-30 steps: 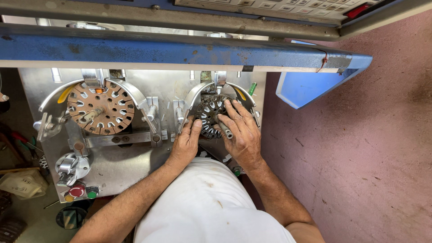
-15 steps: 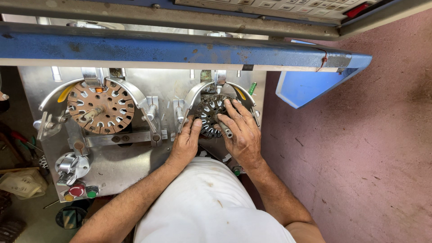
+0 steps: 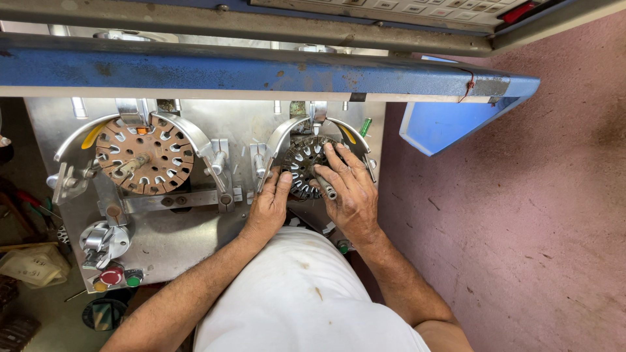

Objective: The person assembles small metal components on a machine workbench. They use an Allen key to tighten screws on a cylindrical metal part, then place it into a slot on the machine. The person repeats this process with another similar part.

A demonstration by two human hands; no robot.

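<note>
Nothing has moved: both hands stay flat and spread on the dark round metal part (image 3: 301, 164), left hand (image 3: 268, 207), right hand (image 3: 349, 190).

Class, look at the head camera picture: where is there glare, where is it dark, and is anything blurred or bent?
Head view: soft glare on the metal plate; dark shadow at the lower left; both hands on the slotted disc look sharp; the blue beam bows slightly, a wide-lens effect.
</note>
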